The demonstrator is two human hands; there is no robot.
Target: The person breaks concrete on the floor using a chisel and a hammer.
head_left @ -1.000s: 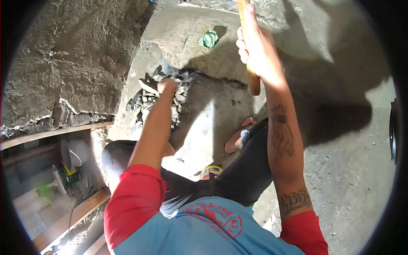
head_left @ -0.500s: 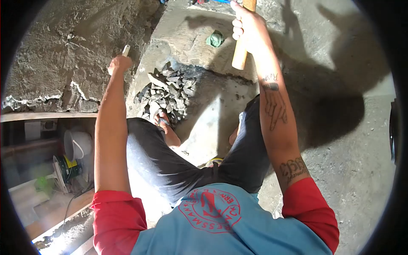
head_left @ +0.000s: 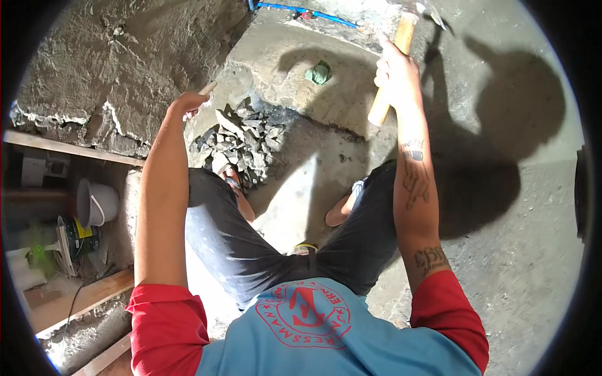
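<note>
My right hand (head_left: 401,74) grips the wooden handle of a hammer (head_left: 404,36), held up at the upper right. Its metal head is partly cut off at the top edge of the view. At the upper left, my left hand (head_left: 189,103) is closed around a short pale rod (head_left: 209,88), whose end sticks out to the right; the rest is hidden in the fist. Below and right of that hand lies a heap of broken grey rubble (head_left: 251,141) on the floor, by my foot.
A raised concrete slab (head_left: 282,59) bears a crumpled green scrap (head_left: 318,73). Blue piping (head_left: 310,12) runs behind it. A rough, cracked surface (head_left: 81,69) fills the upper left. Lower left, a white bucket (head_left: 98,202) stands among boards (head_left: 94,297).
My right hand and the hammer have moved down and right, bringing part of the hammer head into view. The rod in my left hand has turned from pointing up to pointing right.
</note>
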